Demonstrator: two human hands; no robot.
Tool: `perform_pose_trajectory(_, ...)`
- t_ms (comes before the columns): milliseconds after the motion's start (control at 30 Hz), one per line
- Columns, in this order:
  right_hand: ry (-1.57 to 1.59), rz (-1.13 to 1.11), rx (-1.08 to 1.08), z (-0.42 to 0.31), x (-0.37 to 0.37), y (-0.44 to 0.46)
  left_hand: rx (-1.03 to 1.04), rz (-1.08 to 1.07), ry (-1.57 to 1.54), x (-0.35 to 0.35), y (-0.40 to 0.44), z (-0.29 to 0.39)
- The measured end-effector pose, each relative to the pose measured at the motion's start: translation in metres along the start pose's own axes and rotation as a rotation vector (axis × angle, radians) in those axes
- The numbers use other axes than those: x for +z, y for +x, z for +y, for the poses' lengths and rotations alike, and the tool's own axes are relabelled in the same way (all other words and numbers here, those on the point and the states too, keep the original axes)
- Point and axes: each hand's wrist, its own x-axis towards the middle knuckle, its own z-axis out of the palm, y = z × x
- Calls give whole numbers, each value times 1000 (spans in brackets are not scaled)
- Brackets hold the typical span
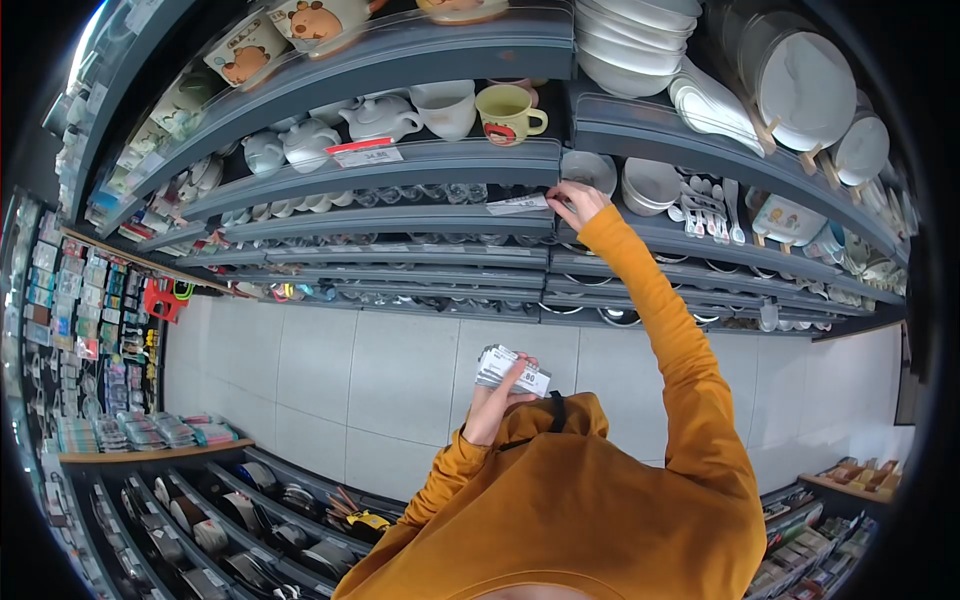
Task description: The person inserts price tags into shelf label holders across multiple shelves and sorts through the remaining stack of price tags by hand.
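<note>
My left hand [503, 392] is closed around a stack of white price labels [512, 370], held low in front of my body with the thumb across the top. Reaching forward, my right hand [578, 203] pinches the right end of a single price tag [517, 205] at the edge of a shelf of glassware. White bowls [650, 184] stand just right of that hand. On the shelf above are a yellow mug [508, 114], a white cup [444, 108] and white teapots [380, 118].
A red-topped price sign [364, 152] hangs on the upper shelf edge. Spoons [712, 208], stacked bowls [632, 45] and plates [805, 90] fill the right shelves. Behind me are racks of pans [210, 535]. Tiled floor [400, 370] runs between the shelves.
</note>
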Motion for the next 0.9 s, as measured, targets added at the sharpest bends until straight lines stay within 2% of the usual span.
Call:
perform_pose_trajectory(100, -117, -16, -118, -7, -2, -5, 48, -75, -57, 3, -3, 6)
perform_pose_trajectory(200, -159, 84, -186, -6, 5, -11, 88, -135, -150, 3, -5, 13)
perform_pose_trajectory(233, -161, 116, -103, -9, 7, -12, 94, -130, -147, 5, -6, 19)
perform_pose_trajectory(300, -209, 213, -204, -17, 5, -11, 117, -121, -134, 6, -6, 29)
perform_pose_trajectory(400, -225, 80, -293, -15, 9, -11, 140, -100, -109, 7, -6, 39)
perform_pose_trajectory(500, -189, 2, -170, -11, 17, -14, 200, -68, -123, 8, -8, 49)
perform_pose_trajectory(700, -267, 78, -145, -20, 20, -30, 278, -71, -125, 11, -8, 72)
perform_pose_trajectory(867, 73, 276, -29, -93, -30, -41, 391, -34, -154, 16, -10, 88)
perform_pose_trajectory(900, 291, 237, 59, -106, -39, -49, 400, -41, -149, 15, -9, 88)
